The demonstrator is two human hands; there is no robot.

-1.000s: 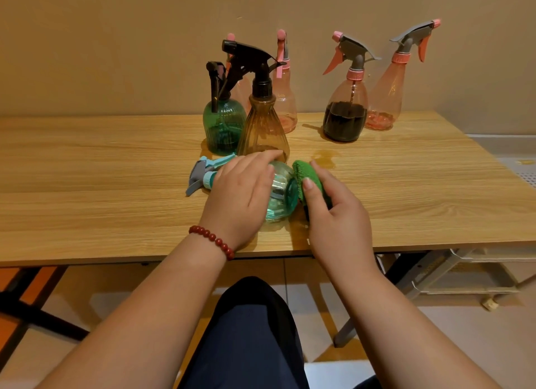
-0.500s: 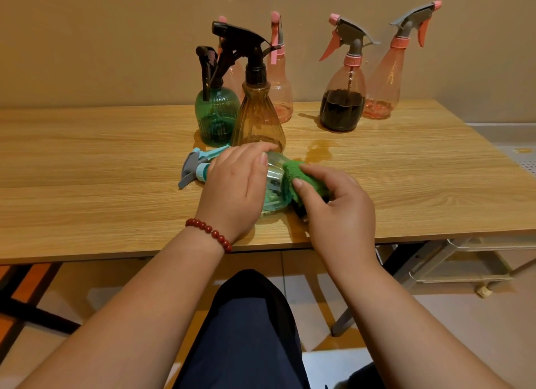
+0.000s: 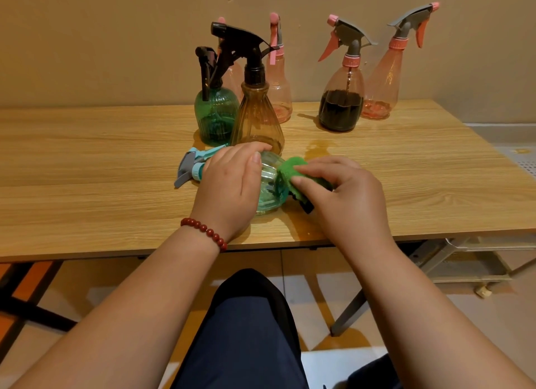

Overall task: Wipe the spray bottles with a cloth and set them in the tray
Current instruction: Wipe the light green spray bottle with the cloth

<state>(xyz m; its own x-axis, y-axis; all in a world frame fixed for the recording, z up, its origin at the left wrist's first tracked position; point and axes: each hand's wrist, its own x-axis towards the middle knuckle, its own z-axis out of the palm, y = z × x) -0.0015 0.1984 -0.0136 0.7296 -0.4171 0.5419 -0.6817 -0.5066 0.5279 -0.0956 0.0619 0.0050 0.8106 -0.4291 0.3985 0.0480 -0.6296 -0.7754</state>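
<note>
- A clear teal plastic spray bottle [image 3: 271, 185] lies on its side near the front edge of a light wooden desk [image 3: 87, 162], with its pale blue trigger head pointing left.
- The left hand [image 3: 229, 185], with a red bead bracelet at the wrist, curls over the bottle's neck and shoulder and holds it down against the desk.
- The right hand [image 3: 345, 197] pinches a folded green cloth [image 3: 290, 169] between thumb and fingers and presses it to the upper far side of the bottle's body.
- A second ago the cloth was against the bottle's base end, and it has since slid up and over the body. The left hand has kept its hold.
- This suggests the wiping of this bottle is under way and not finished.
- Six more spray bottles stand upright farther back, apparently unwiped. They are a green one [image 3: 216, 118], an amber one [image 3: 256, 118] and four pink ones, one of which holds dark liquid [image 3: 340, 107].
- No tray shows on the desk.
</note>
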